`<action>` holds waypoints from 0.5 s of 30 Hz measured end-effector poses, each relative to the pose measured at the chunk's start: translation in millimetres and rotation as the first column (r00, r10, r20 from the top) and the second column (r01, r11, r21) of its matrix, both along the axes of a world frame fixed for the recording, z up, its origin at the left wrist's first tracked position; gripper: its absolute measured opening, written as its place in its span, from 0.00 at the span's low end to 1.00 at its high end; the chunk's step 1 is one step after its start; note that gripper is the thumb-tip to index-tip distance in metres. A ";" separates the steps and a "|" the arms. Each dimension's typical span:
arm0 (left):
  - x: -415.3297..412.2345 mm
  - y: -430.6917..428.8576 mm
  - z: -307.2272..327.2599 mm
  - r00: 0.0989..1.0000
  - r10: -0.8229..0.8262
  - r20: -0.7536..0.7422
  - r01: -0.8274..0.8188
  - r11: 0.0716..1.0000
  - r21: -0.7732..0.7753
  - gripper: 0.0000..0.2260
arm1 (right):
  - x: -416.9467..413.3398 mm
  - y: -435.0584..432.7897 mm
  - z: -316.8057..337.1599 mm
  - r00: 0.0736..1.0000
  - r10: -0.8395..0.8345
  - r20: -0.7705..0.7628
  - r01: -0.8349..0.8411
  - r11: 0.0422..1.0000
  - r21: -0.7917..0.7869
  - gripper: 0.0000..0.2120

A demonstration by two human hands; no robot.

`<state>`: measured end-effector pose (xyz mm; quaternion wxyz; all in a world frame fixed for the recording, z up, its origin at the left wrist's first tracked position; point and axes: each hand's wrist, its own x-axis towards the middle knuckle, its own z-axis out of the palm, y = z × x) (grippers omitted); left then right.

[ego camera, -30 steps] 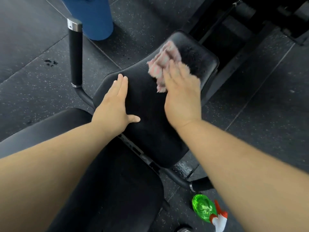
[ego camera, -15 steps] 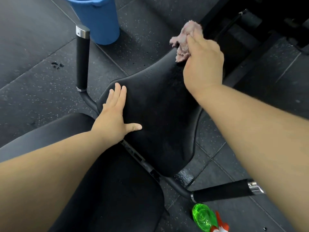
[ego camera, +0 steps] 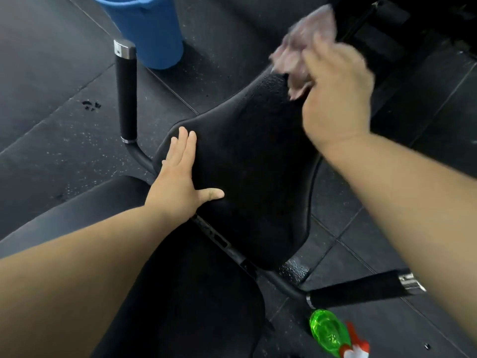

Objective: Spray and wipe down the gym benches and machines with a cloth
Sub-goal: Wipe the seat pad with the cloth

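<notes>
Right hand [ego camera: 338, 99] grip pinching blurred fuzzy pink cloth [ego camera: 300, 47] at droplet-beaded black padded surface [ego camera: 253, 177], left hand [ego camera: 180, 182] grip flat, thumb out, translucent green bottle [ego camera: 327, 332]

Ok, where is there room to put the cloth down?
The middle of the seat pad, between the left hand and the right hand with the cloth, is bare. So is the floor left of the upright handle. It is crowded by the spray bottle and side handle.
</notes>
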<state>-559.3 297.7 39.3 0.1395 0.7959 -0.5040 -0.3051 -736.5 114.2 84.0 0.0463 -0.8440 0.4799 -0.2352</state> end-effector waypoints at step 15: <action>1.3 -1.2 -7.0 1.000 0.006 -0.013 -0.007 0.999 -0.033 0.54 | -20.9 79.0 -25.2 0.788 0.574 0.223 -0.613 0.766 0.194 0.12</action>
